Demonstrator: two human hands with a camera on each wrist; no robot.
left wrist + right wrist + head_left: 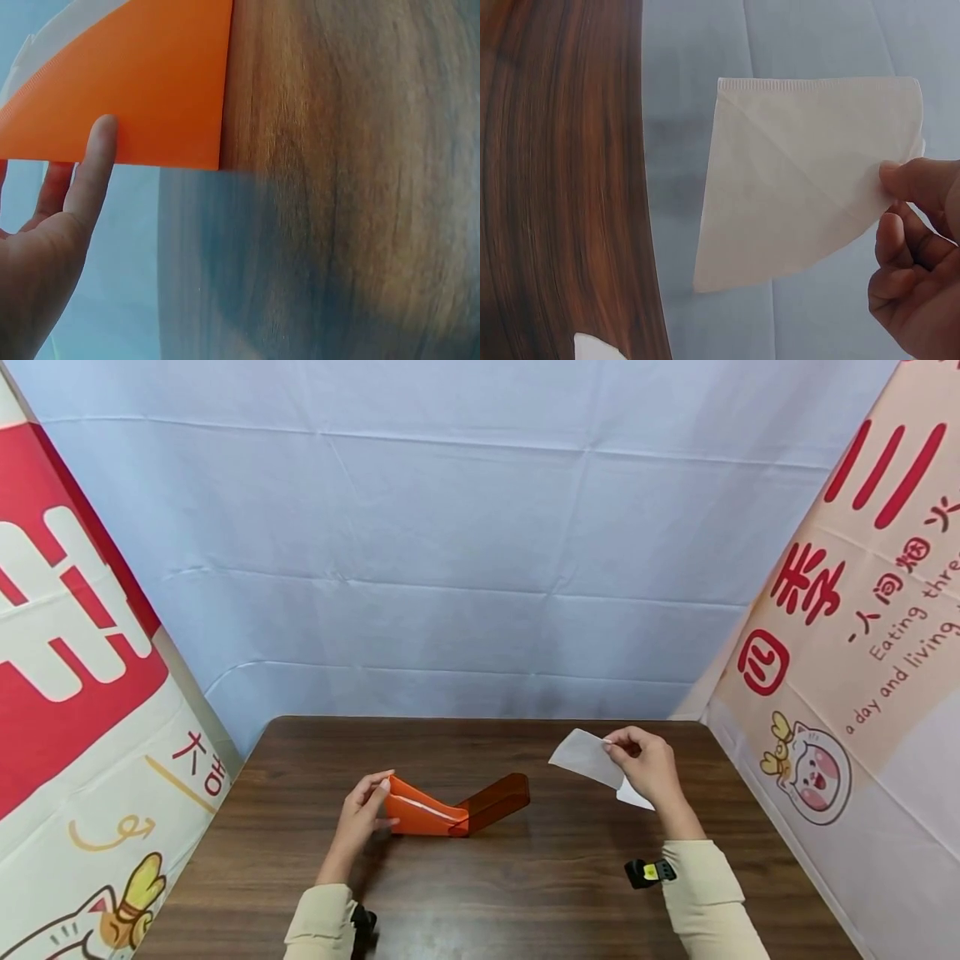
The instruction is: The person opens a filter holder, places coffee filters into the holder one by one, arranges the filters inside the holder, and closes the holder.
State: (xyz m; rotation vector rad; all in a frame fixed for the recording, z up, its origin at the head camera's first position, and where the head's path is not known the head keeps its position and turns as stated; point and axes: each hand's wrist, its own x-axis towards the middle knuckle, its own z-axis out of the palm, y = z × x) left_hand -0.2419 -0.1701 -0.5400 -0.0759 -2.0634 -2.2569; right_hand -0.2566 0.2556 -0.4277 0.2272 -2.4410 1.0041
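At left on the table, my left hand (357, 817) holds an orange case (420, 815) by its end, thumb on one face and fingers behind. White paper (56, 49) shows along the case's open top in the left wrist view. A see-through brown lid (497, 800) juts out from the case's right end. Over the table's right side, my right hand (651, 770) pinches a white cone coffee filter (802, 180) between thumb and fingers, raised above the surface. The filter has a crimped edge and a diagonal crease. Below it lies another white paper piece (634, 795), partly hidden by the hand.
Everything is over a dark wood-grain table (525, 893). A pale blue cloth (480, 543) hangs behind it. Printed banners stand along the left (97, 710) and right (847, 693) sides. Each wrist wears a black strap (643, 872).
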